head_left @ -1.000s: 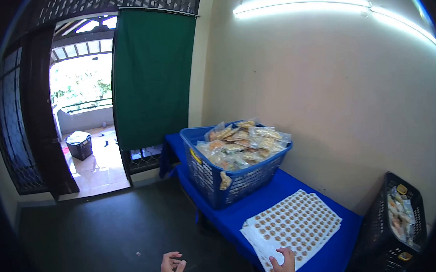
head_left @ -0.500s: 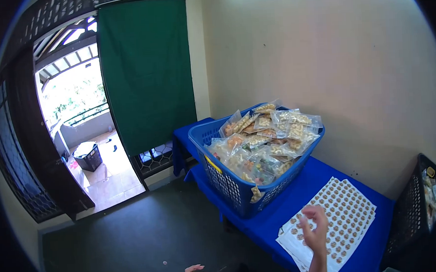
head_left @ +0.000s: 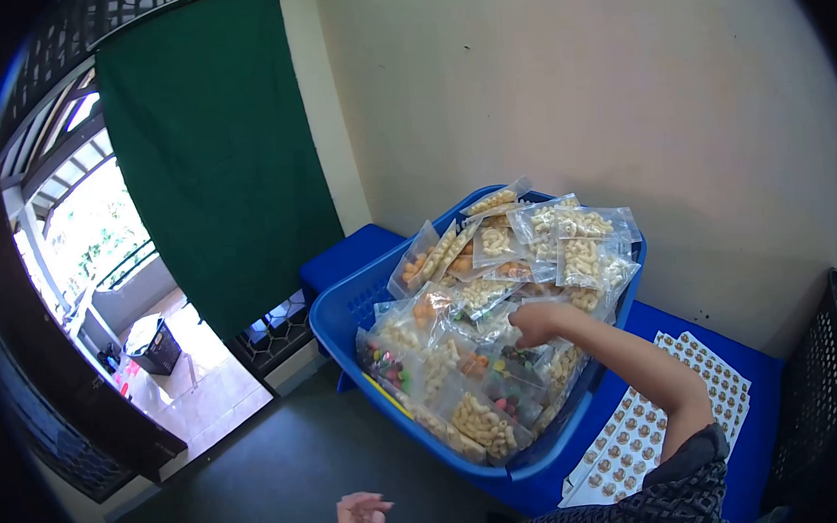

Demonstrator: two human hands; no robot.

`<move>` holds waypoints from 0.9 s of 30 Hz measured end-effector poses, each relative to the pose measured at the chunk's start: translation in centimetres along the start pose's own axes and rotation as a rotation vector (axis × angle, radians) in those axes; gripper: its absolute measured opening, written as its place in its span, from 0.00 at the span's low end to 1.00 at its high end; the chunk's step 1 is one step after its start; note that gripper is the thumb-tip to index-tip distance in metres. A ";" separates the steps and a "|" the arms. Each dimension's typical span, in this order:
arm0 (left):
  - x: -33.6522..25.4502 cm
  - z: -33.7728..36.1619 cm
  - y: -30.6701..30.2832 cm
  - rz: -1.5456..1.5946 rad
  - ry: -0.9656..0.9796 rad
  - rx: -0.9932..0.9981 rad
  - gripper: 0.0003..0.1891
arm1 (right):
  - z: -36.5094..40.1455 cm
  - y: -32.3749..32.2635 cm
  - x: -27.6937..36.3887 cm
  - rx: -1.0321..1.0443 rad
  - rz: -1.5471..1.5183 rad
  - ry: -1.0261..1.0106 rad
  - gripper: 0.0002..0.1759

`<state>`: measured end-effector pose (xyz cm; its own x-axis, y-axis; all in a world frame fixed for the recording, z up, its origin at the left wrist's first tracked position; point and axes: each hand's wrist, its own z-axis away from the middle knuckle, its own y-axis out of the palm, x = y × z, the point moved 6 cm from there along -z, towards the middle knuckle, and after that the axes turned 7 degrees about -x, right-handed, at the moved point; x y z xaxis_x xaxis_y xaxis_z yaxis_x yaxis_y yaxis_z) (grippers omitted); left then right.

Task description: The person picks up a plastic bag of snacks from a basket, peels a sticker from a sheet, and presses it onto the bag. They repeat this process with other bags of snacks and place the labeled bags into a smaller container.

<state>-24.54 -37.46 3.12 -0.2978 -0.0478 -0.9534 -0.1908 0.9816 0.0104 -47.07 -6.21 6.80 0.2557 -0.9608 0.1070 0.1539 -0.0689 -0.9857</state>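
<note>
My right hand (head_left: 538, 323) reaches into the blue plastic basket (head_left: 335, 334), its fingers closed at the edge of a clear snack bag (head_left: 494, 326). Part of the grip is hidden behind the hand itself. Around it lie several clear bags: some with pale curled snacks (head_left: 485, 425), some with orange pieces (head_left: 432, 308), some with colourful round pieces (head_left: 383, 366). Low in the view, in front of the basket, my left hand (head_left: 361, 522) hangs over the floor, fingers loosely curled and thumb apart, with nothing visible in it.
Sheets of round printed stickers (head_left: 629, 445) lie on the blue-covered table (head_left: 650, 317), under my right arm. A black basket (head_left: 816, 383) with bags stands at the right edge. A green curtain (head_left: 220, 168) hangs beside the open doorway; outside is another dark basket (head_left: 161, 354).
My right hand has moved from above the sticker sheets up and left into the basket, closing among the bags. The view has turned and come nearer the basket. My left hand stays low.
</note>
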 end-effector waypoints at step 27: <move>2.5 -1.7 9.9 0.499 -0.339 2.092 0.27 | 27.8 7.0 27.9 -1.901 0.838 0.299 0.06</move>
<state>-28.77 -28.21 1.35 0.1901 0.0002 -0.9818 0.9137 -0.3660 0.1768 -12.36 -26.08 6.55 -0.4269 -0.8905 -0.1574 -0.8754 0.3634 0.3187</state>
